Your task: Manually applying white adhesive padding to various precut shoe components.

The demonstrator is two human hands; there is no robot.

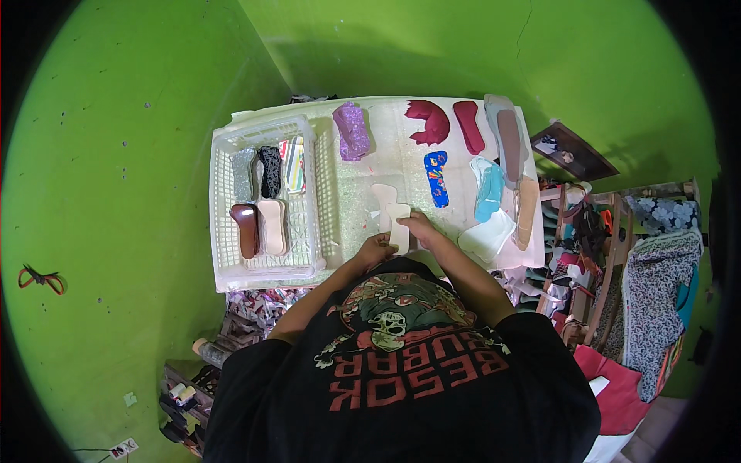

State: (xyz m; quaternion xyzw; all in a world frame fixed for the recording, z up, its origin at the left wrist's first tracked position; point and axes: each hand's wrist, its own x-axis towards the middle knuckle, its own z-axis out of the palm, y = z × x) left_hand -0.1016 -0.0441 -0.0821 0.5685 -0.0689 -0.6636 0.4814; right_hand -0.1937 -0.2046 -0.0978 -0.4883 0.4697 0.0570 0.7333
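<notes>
Close to my body at the table's near edge, I hold a cream insole-shaped piece [397,218] between both hands. The fingers of my left hand [376,251] are closed on its lower left end. My right hand [421,227] pinches its right edge, with the thumb side near the middle. Just beyond it a second pale insole-shaped piece [383,194] lies flat on the white table [386,116], partly covered by the held one.
A white plastic basket [317,224] at the left contains stacked insole-shaped pieces. Across the table lie a purple glittery stack [352,133], maroon pieces [468,127], a blue patterned piece [436,179] and teal pieces [488,191]. A cluttered wooden rack [610,262] stands right.
</notes>
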